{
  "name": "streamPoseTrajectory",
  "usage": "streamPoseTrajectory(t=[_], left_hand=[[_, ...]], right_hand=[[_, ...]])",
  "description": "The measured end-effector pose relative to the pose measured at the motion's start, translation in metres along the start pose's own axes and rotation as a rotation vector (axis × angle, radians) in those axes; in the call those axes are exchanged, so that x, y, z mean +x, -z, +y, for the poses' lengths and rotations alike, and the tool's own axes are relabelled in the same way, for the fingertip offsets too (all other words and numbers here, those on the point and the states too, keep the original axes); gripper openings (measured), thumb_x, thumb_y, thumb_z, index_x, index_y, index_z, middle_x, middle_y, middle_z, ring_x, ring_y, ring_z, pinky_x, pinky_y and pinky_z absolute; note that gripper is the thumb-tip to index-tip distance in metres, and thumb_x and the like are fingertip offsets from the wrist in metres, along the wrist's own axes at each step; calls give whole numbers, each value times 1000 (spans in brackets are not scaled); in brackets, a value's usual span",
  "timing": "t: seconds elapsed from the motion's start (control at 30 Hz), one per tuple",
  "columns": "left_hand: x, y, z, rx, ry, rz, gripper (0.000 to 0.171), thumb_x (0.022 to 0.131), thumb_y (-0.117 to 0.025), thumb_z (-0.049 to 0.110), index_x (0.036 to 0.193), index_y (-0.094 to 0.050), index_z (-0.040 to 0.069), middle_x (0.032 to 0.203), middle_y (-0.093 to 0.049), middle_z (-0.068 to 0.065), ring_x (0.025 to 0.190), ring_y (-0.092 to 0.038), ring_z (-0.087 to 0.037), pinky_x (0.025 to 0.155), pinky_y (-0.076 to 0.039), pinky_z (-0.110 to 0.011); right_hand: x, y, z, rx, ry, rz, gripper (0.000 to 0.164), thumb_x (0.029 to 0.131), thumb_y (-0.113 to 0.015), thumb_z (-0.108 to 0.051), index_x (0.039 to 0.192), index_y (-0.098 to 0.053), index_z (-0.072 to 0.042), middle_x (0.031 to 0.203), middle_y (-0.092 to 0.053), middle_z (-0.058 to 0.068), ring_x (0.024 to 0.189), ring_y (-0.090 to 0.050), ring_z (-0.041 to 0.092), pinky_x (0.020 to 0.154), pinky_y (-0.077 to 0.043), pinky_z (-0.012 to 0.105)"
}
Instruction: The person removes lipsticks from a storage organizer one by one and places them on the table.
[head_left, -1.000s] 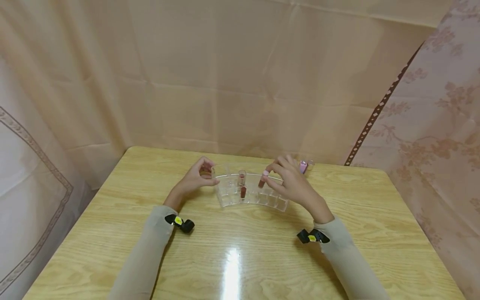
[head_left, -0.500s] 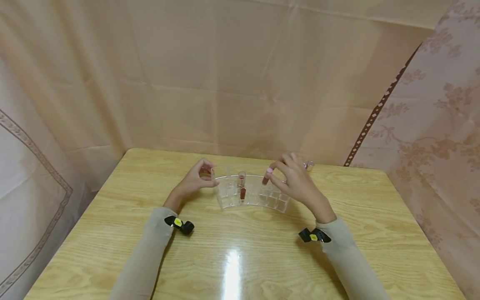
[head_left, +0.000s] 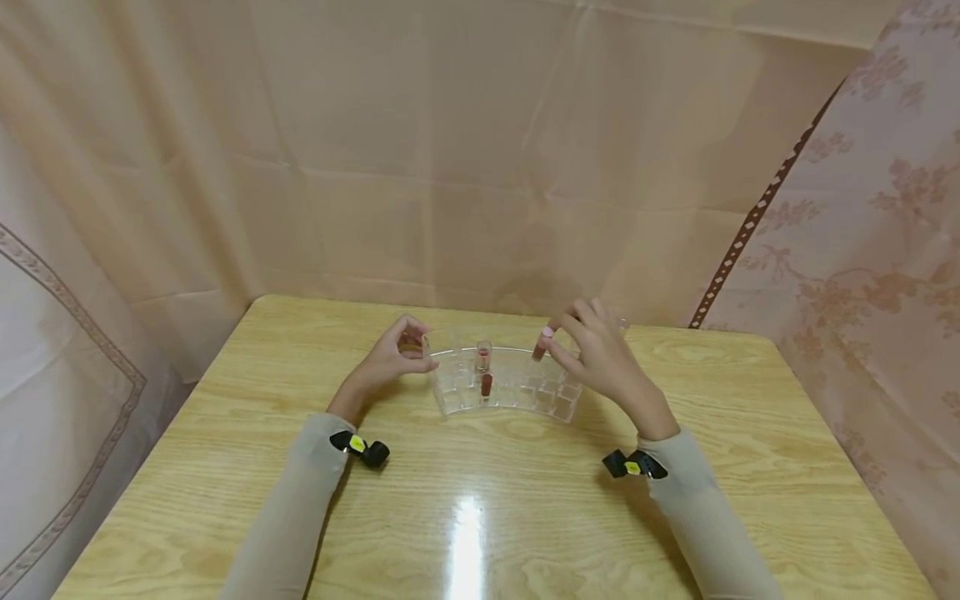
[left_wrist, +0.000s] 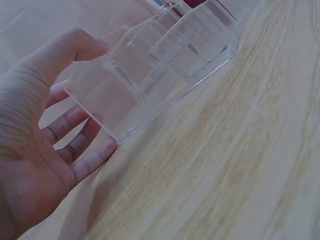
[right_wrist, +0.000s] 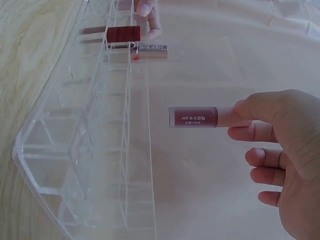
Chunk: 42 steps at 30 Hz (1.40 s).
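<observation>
A clear curved acrylic organizer (head_left: pixel 517 379) with stepped compartments stands on the table. My left hand (head_left: pixel 393 350) grips its left end, thumb over the top edge and fingers against the side and back. Between thumb and forefinger, my right hand (head_left: pixel 600 354) pinches a lip gloss tube (right_wrist: pixel 192 117) by its pale pink cap. That tube is held over the right part of the organizer's back row, apart from the compartments in the right wrist view. Inside the organizer, left of the middle, stand a dark red lip gloss (right_wrist: pixel 124 34) and, behind it, a clear-capped lipstick (right_wrist: pixel 155 50).
Behind my right hand, a small clear-ended item (head_left: pixel 623 324) shows at the table's back edge, mostly hidden. The wooden table (head_left: pixel 420 500) reaches back to a beige curtain (head_left: pixel 480 167).
My right hand has moved right and slightly back along the organizer with the lip gloss. It now covers most of the items behind it. The left hand has stayed in place.
</observation>
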<state>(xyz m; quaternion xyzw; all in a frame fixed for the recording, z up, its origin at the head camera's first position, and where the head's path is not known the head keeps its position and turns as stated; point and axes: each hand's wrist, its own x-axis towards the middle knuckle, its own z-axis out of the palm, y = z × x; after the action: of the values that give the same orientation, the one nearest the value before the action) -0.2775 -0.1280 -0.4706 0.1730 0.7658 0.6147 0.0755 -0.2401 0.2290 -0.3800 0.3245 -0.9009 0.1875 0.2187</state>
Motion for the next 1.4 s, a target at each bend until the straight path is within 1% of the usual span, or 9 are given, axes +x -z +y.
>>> streamPoseTrajectory(t=[0.1, 0.2, 0.27, 0.47, 0.73, 0.83, 1.13, 1.27, 1.4], left_hand=[[0, -1, 2, 1, 1, 1, 61, 83, -79, -3, 131, -42, -10, 121, -50, -22, 107, -57, -34, 94, -51, -30], [0, -1, 2, -1, -2, 6, 60, 84, -79, -3, 130, -42, -9, 120, -51, -19, 106, -58, -31, 96, -51, -32], [-1, -1, 2, -3, -7, 8, 59, 84, -79, -4, 130, -42, -9, 120, -51, -19, 106, -57, -29, 95, -51, -32], [-1, 0, 1, 0, 7, 9, 59, 83, -79, -4, 130, -42, -8, 120, -51, -19, 104, -58, -27, 91, -51, -23], [0, 0, 1, -9, 11, 12, 60, 83, -79, -4, 130, -43, -7, 121, -50, -17, 106, -58, -29, 95, -52, -30], [-1, -1, 1, -8, 1, 21, 59, 82, -79, -5, 129, -43, -7, 121, -50, -18, 106, -58, -29, 95, -53, -30], [1, -4, -3, -39, -7, 15, 59, 83, -79, -5, 128, -42, -10, 117, -50, -21, 102, -57, -29, 88, -52, -21], [1, -3, -1, -34, 3, 18, 59, 82, -79, -4, 128, -42, -9, 118, -50, -20, 103, -57, -28, 88, -51, -21], [0, -2, -1, -13, 4, 15, 59, 83, -80, -3, 129, -42, -8, 120, -50, -21, 105, -58, -29, 91, -51, -24]], right_hand=[[0, 3, 3, 7, -8, 6, 22, 95, -72, -25, 103, -71, -5, 105, -59, 10, 94, -44, 28, 80, -32, 40], [0, 5, 5, 12, -6, 20, 19, 95, -73, -23, 101, -71, -6, 104, -60, 10, 94, -44, 28, 79, -32, 41], [0, 6, 5, 21, -1, 31, 17, 95, -72, -22, 100, -70, -6, 104, -59, 11, 94, -43, 28, 80, -31, 41], [-1, 8, 7, 42, 19, 59, 13, 94, -73, -19, 97, -69, -7, 102, -58, 14, 96, -43, 30, 85, -31, 45], [-1, 9, 9, 37, 32, 91, 13, 93, -75, -19, 97, -70, -7, 99, -58, 13, 94, -42, 30, 83, -30, 44], [-1, 10, 8, 31, 30, 91, 14, 93, -74, -20, 98, -70, -8, 100, -60, 15, 95, -41, 30, 83, -30, 44], [0, 13, 7, 19, 6, 61, 16, 94, -74, -22, 99, -70, -7, 101, -58, 13, 96, -42, 30, 85, -31, 45], [0, 12, 7, 15, 4, 57, 17, 94, -74, -23, 99, -71, -7, 100, -58, 11, 94, -41, 29, 84, -30, 43], [0, 11, 6, 12, 4, 58, 16, 94, -74, -22, 99, -71, -7, 100, -58, 11, 93, -41, 28, 83, -30, 43]])
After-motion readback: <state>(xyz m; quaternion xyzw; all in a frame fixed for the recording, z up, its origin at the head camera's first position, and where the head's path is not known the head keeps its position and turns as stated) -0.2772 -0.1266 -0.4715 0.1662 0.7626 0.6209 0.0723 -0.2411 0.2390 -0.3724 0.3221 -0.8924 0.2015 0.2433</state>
